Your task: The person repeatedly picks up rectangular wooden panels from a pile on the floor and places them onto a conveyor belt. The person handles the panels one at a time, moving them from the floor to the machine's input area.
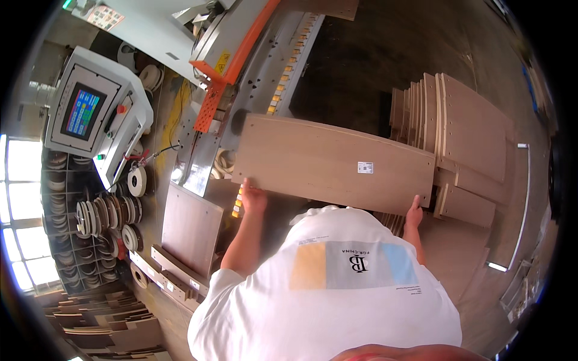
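Observation:
A long brown wooden panel [301,156] with a small white label and small drilled holes near its ends is held out in front of me. My left hand [254,198] grips its near edge by the left end, thumb on top and fingers mostly hidden beneath. At the near right corner, my right hand [413,213] holds the panel the same way, its thumb upright against the edge. The panel's left end lies beside the metal bed [250,90] of a machine with an orange guard [241,45]; whether it touches the bed I cannot tell.
To the right stand stacked brown panels [472,129]. A control console [90,114] with a lit screen is at the left, above rolls of edge banding [102,213]. Another panel [189,228] lies left of my arm. Yellow rollers [280,87] line the machine's side.

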Demonstrator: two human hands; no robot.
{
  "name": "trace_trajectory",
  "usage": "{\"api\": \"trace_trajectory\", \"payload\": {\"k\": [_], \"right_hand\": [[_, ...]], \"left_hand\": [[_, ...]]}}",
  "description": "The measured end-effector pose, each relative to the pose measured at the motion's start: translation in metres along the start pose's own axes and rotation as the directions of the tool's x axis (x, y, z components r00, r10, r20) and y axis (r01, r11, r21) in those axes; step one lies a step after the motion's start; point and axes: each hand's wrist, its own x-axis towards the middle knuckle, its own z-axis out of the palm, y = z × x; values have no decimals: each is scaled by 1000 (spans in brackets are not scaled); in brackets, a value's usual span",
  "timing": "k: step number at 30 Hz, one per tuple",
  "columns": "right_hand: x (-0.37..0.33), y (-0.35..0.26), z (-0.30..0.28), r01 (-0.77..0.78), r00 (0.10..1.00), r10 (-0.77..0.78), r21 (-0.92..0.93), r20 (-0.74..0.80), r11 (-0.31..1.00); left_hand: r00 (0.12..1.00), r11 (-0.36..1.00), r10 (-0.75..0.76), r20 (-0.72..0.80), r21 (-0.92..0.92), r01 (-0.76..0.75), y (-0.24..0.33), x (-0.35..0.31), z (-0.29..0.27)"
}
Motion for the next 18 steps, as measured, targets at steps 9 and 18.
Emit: {"api": "trace_trajectory", "payload": {"k": [9,18], "right_hand": [[-120,-60,45,159,912,-159,32,379,987],[-162,-76,43,212,638,-44,-121,769,970]], "left_hand": [[950,683,-311,-42,685,254,-69,-60,37],[978,836,-210,-9,516,185,-41,-43,45]]}}
